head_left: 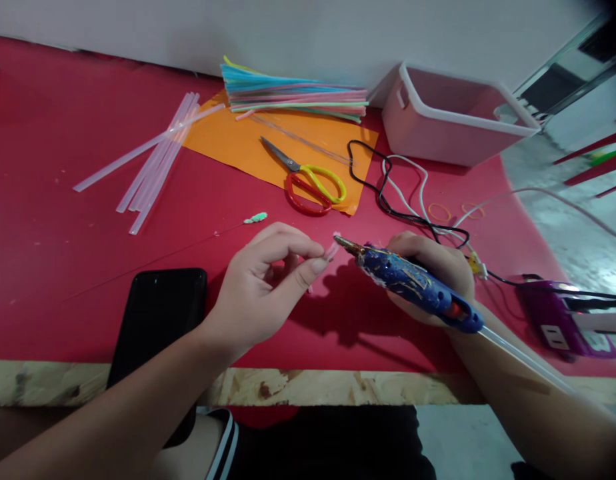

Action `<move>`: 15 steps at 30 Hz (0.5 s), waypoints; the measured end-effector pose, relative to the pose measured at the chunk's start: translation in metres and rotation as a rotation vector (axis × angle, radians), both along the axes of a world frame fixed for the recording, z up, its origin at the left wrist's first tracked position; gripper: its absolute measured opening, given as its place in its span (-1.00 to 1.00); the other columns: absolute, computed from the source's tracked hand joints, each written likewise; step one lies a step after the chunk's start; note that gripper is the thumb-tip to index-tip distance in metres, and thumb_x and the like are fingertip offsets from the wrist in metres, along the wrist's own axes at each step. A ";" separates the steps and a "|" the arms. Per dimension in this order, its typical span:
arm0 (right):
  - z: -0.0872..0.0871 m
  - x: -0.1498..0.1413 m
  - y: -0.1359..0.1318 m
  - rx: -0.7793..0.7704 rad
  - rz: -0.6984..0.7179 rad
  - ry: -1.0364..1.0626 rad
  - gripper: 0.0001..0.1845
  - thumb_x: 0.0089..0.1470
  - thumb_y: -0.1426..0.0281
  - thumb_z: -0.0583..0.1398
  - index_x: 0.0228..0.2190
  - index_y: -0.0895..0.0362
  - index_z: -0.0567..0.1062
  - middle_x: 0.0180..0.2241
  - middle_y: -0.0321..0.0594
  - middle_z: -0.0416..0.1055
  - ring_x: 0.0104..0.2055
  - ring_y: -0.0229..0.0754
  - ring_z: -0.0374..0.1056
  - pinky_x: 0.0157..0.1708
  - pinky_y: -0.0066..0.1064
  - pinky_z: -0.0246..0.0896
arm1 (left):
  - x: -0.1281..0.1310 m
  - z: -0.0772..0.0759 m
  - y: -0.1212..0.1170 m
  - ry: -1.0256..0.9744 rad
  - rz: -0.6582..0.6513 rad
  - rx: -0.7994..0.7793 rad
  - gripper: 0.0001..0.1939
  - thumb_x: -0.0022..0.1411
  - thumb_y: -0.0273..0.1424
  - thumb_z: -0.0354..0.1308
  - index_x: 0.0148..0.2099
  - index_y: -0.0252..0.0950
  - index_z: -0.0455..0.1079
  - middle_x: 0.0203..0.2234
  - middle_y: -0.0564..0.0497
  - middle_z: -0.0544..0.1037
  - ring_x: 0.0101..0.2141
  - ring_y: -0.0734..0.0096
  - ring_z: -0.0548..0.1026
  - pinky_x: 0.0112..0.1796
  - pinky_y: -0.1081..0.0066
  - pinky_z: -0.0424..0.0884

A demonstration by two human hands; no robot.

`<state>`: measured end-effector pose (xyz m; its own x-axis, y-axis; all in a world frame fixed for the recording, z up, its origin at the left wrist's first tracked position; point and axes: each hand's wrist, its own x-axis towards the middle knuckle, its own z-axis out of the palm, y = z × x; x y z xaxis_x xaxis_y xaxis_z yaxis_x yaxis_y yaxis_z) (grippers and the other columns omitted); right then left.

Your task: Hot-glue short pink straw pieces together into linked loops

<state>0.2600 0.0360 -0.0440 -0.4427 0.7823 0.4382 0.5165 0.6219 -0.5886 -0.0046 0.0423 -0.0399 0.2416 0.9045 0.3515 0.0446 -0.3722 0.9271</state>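
Between thumb and forefinger, my left hand (268, 287) pinches a short piece of pink pipe cleaner (332, 251), its tip sticking out to the right. My right hand (433, 270) is wrapped round a blue hot glue gun (413, 283) smeared with dried glue. A clear glue stick (525, 360) pokes out of the gun's back end. The metal nozzle points left and meets, or nearly meets, the pink tip; I cannot tell if they touch. Left of my left hand lies a thin wire with a small green fuzzy bud (256, 218) at its end.
Scissors (313, 183) and a bundle of pipe cleaners (293, 93) lie on orange paper (223, 143). Several glue sticks (161, 160) are at left. A black phone (161, 320) overhangs the front edge. Behind stand a pink bin (438, 130), cables (388, 193) and a purple power strip (553, 320) at right.
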 end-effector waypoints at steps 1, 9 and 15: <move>0.000 0.000 0.000 -0.002 -0.006 -0.005 -0.88 0.16 0.29 0.25 -0.23 -0.03 0.44 -0.39 -0.17 0.50 -0.37 -0.05 0.46 -0.44 -0.20 0.33 | 0.000 0.000 0.000 0.001 -0.001 -0.001 -0.90 0.28 -0.53 0.23 -0.28 -0.24 0.49 -0.34 0.02 0.52 -0.31 0.43 0.48 -0.38 0.45 0.41; -0.001 0.001 0.001 -0.006 -0.014 0.000 -0.86 0.16 0.26 0.24 -0.22 -0.02 0.45 -0.38 -0.17 0.52 -0.38 -0.05 0.46 -0.46 -0.22 0.33 | -0.002 -0.001 -0.001 0.011 -0.013 0.015 -0.89 0.28 -0.55 0.22 -0.27 -0.23 0.49 -0.32 0.02 0.53 -0.30 0.42 0.48 -0.34 0.43 0.43; -0.002 0.001 0.001 0.019 -0.008 0.001 -0.80 0.07 0.31 0.29 -0.22 0.01 0.45 -0.38 -0.20 0.50 -0.40 -0.09 0.45 -0.46 -0.26 0.31 | -0.002 -0.001 -0.001 -0.002 -0.022 0.021 -0.88 0.29 -0.56 0.22 -0.27 -0.24 0.48 -0.32 0.03 0.51 -0.29 0.45 0.48 -0.32 0.44 0.43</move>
